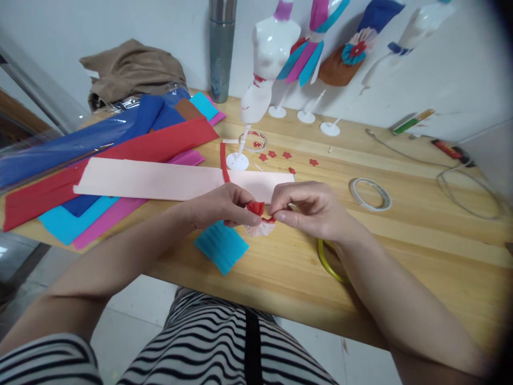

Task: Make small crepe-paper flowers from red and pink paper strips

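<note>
Part gathered, part loose

Over the wooden table [412,251], at the centre of the frame, a small pleated red crepe-paper piece [255,207] hangs between two bare hands. I'd call the work midway: the red is bunched into a fan at one side, while a narrow red tail [269,219] runs out ungathered. What seems left is that tail. Just below the fingers a pale pink pleated paper fan [260,230] already has its folds; whether it is joined to the red, I can't tell. At upper right, a multicoloured paper rosette [356,49] sits finished on a small dressed form, while the white mannequin torso [270,53] at top centre is mostly bare.

The left hand [226,206] comes in from lower left, fingers curled under and thumb on top, pinching the base of the red pleats. The right hand [308,208] reaches from lower right, back uppermost, its thumb and forefinger nipping the tail's end, the other fingers loosely bent. Both forearms angle inward, the wrists near the table.
</note>
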Available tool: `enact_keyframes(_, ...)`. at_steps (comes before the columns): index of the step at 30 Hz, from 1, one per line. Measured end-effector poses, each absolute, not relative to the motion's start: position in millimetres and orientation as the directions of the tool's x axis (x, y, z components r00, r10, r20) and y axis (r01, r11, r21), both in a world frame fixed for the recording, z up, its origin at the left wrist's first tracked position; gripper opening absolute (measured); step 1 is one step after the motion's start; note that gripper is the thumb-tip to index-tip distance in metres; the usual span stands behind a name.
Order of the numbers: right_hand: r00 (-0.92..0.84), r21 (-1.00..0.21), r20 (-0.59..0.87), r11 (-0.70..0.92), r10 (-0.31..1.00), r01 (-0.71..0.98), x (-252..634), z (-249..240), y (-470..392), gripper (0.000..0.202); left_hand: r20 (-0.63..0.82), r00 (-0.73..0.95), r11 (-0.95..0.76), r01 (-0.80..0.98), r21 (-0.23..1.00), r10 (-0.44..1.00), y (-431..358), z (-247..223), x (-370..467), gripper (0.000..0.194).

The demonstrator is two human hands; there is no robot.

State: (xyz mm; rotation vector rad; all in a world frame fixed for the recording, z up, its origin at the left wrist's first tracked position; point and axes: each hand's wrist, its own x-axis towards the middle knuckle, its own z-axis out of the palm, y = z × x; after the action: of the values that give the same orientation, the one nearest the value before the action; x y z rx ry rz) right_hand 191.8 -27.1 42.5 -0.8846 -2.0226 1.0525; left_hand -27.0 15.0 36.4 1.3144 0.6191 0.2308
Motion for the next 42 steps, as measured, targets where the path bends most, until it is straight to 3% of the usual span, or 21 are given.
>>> enact_keyframes(11, -0.54, -0.915, 0.196, 0.351, 0.819, 0.201, 195.5, 45.2, -24.7, 0.028, -0.322, 0.84, 0.241, 0.235, 0.942, 0.437, 15.9, 33.9, -28.2, 0.02)
enact_keyframes(20, -0.645, -0.849, 0.269, 0.492, 0.715, 0.191, 195.9, 44.9, -22.8, 0.012, -0.324, 0.839, 0.257, 0.229, 0.939, 0.438, 15.1, 34.0, -27.8, 0.023)
enact_keyframes(26, -0.644, -0.844, 0.246, 0.486, 0.725, 0.226, 194.5, 44.3, -25.0, 0.008, -0.323, 0.839, 0.254, 0.229, 0.94, 0.439, 15.3, 33.4, -28.0, 0.022)
enact_keyframes(37, -0.567, -0.786, 0.292, 0.531, 0.77, 0.317, 193.3, 45.2, -27.7, 0.019, -0.37, 0.847, 0.27, 0.28, 0.921, 0.382, 13.4, 30.8, -28.3, 0.02)
enact_keyframes(42, -0.571, -0.774, 0.358, 0.577, 0.739, 0.26, 191.0, 40.6, -26.7, 0.005, -0.352, 0.858, 0.253, 0.271, 0.929, 0.374, 13.9, 29.9, -28.7, 0.016)
